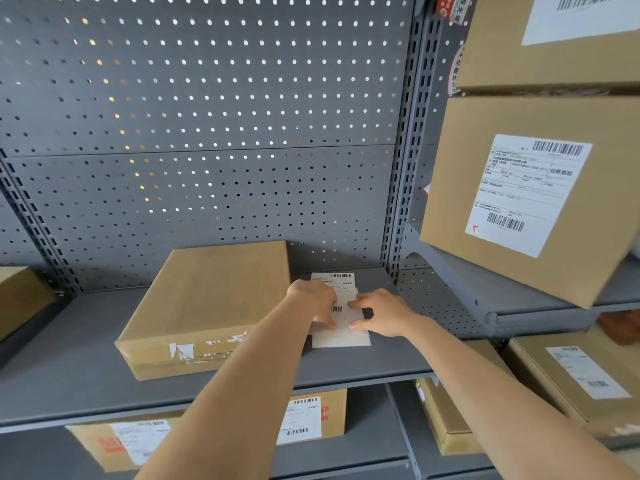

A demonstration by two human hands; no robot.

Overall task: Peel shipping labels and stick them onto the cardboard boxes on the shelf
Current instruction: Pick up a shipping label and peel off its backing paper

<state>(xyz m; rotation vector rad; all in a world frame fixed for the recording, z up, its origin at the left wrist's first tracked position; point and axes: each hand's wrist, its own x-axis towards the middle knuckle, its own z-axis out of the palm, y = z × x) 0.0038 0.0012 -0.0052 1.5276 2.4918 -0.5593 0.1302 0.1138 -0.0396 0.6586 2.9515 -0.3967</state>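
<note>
Gripping label stack (341, 317), L hand (313, 299), R hand (384, 315)

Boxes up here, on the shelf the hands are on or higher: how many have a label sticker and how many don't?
Boxes with a label: 2, the top right box and the tilted box under it.
Boxes with no label showing: 2, the flat box and the left edge box, which is only partly in view.
Total: 4

On the shelf (86, 358), the label stack (341, 336) lies just right of the flat box (207, 299), both hands on it
</note>
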